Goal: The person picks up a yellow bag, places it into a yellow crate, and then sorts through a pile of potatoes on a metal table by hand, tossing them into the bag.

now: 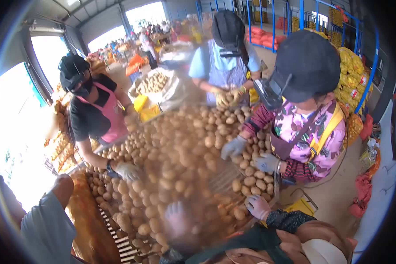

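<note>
Many brown potatoes [180,186] cover a large slatted sorting table [222,181]. Low in the middle of the view, my left hand [178,218], in a pink and grey glove, is over the potatoes. It is smeared by motion, so its grip cannot be made out. My right hand [258,207], in a similar glove, lies at the table's near right edge beside some potatoes, fingers apart, with nothing visible in it.
Across the table stand co-workers: one in a pink apron [110,115], one in a blue apron [225,72], one in a floral top [306,127]. Their gloved hands are among the potatoes. A filled net sack [90,220] lies left; a yellow object [301,206] is right.
</note>
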### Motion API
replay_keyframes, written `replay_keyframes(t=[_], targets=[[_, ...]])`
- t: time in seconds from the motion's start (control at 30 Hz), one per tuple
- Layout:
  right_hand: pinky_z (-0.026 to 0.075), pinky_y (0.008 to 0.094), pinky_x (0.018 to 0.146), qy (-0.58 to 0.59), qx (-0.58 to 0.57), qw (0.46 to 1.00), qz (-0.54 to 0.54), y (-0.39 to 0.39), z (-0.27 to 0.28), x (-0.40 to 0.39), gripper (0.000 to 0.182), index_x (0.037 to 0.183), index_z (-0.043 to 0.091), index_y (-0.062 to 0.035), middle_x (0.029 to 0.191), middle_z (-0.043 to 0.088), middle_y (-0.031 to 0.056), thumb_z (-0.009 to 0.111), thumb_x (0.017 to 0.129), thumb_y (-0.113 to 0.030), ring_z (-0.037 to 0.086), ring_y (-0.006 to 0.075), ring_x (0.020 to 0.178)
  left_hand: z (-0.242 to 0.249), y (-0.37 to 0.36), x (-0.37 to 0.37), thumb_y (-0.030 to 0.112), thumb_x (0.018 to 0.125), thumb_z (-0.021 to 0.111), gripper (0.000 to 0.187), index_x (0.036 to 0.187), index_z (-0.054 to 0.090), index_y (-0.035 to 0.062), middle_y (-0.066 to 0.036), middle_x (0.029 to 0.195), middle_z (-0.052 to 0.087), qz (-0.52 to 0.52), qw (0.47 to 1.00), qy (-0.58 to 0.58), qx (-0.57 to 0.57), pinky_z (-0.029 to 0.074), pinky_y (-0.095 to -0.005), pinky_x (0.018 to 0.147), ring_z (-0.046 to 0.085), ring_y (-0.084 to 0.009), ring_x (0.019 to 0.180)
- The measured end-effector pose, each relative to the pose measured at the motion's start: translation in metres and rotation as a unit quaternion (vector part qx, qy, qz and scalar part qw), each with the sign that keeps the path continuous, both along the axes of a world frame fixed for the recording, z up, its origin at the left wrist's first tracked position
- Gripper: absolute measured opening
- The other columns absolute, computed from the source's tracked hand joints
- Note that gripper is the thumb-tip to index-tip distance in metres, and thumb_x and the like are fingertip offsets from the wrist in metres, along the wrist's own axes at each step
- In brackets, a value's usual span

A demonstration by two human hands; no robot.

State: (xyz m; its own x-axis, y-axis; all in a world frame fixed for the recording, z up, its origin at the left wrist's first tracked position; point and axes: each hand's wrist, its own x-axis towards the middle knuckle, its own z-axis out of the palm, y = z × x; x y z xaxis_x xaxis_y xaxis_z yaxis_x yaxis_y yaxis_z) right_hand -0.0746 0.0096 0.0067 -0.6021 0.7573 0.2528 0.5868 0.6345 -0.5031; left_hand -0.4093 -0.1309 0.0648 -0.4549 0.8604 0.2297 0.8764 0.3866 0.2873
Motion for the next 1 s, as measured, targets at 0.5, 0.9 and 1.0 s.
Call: replay_keyframes(t=[0.5, 0.9, 1.0], targets=[[0.047, 0.0478, 0.093, -0.015, -0.006, 1.000, 0.023, 0.012, -0.012, 0.019, 0.021, 0.102, 0.065, -0.0025, 0.109, 0.066, 0.0192, 0.058, 0.091, -0.019, 0.059, 0.0400, 0.104, -0.003, 0.046, -0.001, 0.021, 0.083, 0.069, 0.051, 0.129, 0.058, 0.0024, -0.016, 0.125, 0.059, -0.015, 0.997, -0.013, 0.072, 0.045, -0.0499, 0.097, 0.053, -0.0365, 0.118], [0.047, 0.0479, 0.095, -0.020, -0.028, 0.999, 0.027, 0.033, 0.001, 0.026, 0.023, 0.105, 0.065, -0.0029, 0.111, 0.065, 0.0190, 0.058, 0.089, -0.017, 0.059, 0.0398, 0.106, 0.014, 0.147, -0.021, 0.020, 0.092, 0.060, 0.039, 0.131, 0.059, 0.0121, -0.014, 0.115, 0.063, -0.026, 0.964, 0.155, -0.215, 0.055, -0.0405, 0.086, 0.062, -0.0296, 0.106], [0.046, 0.0480, 0.096, -0.026, -0.022, 0.999, 0.021, 0.034, -0.004, 0.026, 0.023, 0.105, 0.065, -0.0032, 0.111, 0.065, 0.0190, 0.058, 0.087, -0.016, 0.059, 0.0397, 0.106, 0.018, 0.152, -0.032, 0.027, 0.094, 0.059, 0.040, 0.130, 0.059, 0.0108, -0.018, 0.116, 0.068, -0.081, 0.949, 0.050, -0.302, 0.055, -0.0421, 0.089, 0.065, -0.0333, 0.108]])
